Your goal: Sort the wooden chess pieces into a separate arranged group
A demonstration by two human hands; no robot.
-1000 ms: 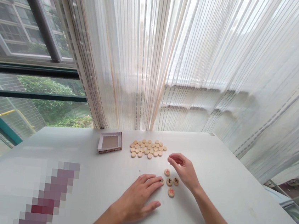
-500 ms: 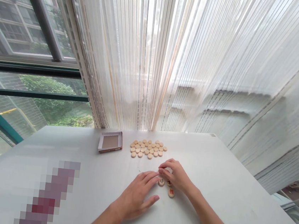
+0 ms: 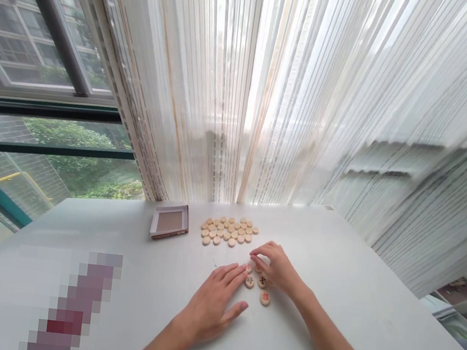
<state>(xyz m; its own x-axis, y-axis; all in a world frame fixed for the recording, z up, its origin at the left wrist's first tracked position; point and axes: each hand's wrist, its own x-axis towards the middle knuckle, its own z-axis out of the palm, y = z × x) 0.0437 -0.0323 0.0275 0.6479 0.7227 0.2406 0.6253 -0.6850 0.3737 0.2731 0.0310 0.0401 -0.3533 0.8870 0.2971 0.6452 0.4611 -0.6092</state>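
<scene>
Well, our left hand [image 3: 217, 301] lies spread, touching a red piece [image 3: 248, 269]; our right hand [image 3: 276, 266] is pinched narrow, whether around anything we cannot tell. Black pieces [image 3: 249, 281] crowd between them on the table [image 3: 154, 289], so one low finger could knock several askew.

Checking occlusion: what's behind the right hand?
Behind the right hand: part of a red-marked piece and a sliver of another piece; its marking and anything fully covered can't be seen.

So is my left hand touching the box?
No, your left hand is down by the marked discs, well apart from the box.
</scene>
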